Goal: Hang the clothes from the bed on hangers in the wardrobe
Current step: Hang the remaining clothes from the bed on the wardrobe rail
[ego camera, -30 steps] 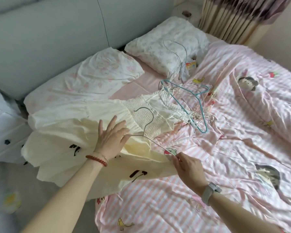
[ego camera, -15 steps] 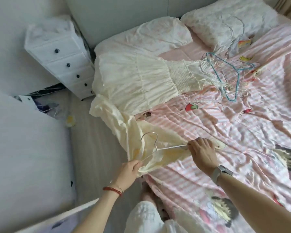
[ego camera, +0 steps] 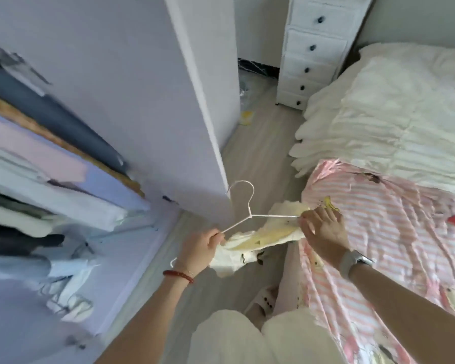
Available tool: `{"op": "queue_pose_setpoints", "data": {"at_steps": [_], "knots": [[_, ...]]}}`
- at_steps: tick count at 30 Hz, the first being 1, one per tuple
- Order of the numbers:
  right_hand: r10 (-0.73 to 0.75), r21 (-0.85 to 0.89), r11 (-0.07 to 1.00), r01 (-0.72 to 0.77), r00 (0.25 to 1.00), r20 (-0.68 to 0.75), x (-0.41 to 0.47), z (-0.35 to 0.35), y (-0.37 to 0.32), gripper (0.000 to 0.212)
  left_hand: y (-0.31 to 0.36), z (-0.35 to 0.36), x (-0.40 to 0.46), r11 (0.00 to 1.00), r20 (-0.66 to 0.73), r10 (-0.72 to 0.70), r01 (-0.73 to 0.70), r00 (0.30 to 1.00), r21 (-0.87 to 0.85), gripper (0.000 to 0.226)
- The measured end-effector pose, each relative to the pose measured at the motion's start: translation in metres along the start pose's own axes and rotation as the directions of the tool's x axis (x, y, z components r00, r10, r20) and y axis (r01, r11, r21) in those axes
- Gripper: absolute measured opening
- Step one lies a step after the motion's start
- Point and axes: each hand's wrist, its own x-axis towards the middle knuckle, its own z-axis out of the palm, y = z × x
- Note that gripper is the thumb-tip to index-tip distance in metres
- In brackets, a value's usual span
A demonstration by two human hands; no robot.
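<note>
Hands grip a white hanger point(ego camera: 250, 215) and cream garment point(ego camera: 257, 239): left hand point(ego camera: 201, 249) one end, right hand point(ego camera: 323, 232) apparently pinching the other.

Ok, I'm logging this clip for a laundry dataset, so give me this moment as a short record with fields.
scene: bedroom, gap between bed and open wardrobe
held item: white wire hanger with pale yellow garment
left hand: grips the hanger's left end and the garment
right hand: grips the hanger's right end and the garment
on bed: cream ruffled dress
wardrobe: clothes already hanging
nearby: white drawer unit
</note>
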Motion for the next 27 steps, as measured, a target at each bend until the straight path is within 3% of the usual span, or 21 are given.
{"op": "queue_pose_setpoints", "data": {"at_steps": [2,5,9,12,16,18,21,24,27], "knots": [[-0.183,0.035,0.983,0.182,0.983,0.025,0.002,0.007,-0.045,0.039,-0.039,-0.023,-0.032,0.997,-0.182,-0.079,0.073,0.980,-0.034,0.035],[-0.424,0.141,0.900,0.413,0.904,0.058,-0.006,0.018,-0.116,0.037,-0.093,-0.056,-0.085,0.984,-0.448,-0.162,0.107,0.879,-0.145,0.049],[-0.706,0.279,0.690,0.668,0.706,0.055,-0.032,0.033,-0.205,0.045,-0.154,-0.100,-0.148,0.984,-0.680,-0.175,0.150,0.711,-0.097,0.040],[-0.809,0.315,0.560,0.766,0.587,0.010,-0.049,0.024,-0.273,0.030,-0.196,-0.135,-0.185,0.956,-0.799,-0.234,0.281,0.554,-0.086,0.034],[-0.905,0.300,0.404,0.865,0.426,-0.010,-0.063,0.005,-0.360,0.015,-0.241,-0.185,-0.231,0.945,-0.891,-0.226,0.310,0.394,-0.103,0.036],[-0.912,0.337,0.394,0.855,0.410,0.025,-0.071,-0.002,-0.403,0.020,-0.258,-0.208,-0.256,0.940,-0.929,-0.246,0.301,0.274,-0.160,0.034],[-0.876,0.462,0.467,0.754,0.464,0.130,-0.085,-0.002,-0.466,0.022,-0.284,-0.240,-0.286,0.904,-0.948,-0.299,0.350,0.112,-0.244,0.023],[-0.848,0.567,0.506,0.650,0.496,0.188,-0.097,-0.001,-0.524,0.017,-0.299,-0.267,-0.305,0.856,-0.909,-0.413,0.359,0.044,-0.372,0.037],[-0.853,0.637,0.476,0.606,0.495,0.166,-0.100,0.003,-0.577,0.018,-0.298,-0.290,-0.313,0.861,-0.909,-0.416,0.326,0.007,-0.391,0.046]]}}
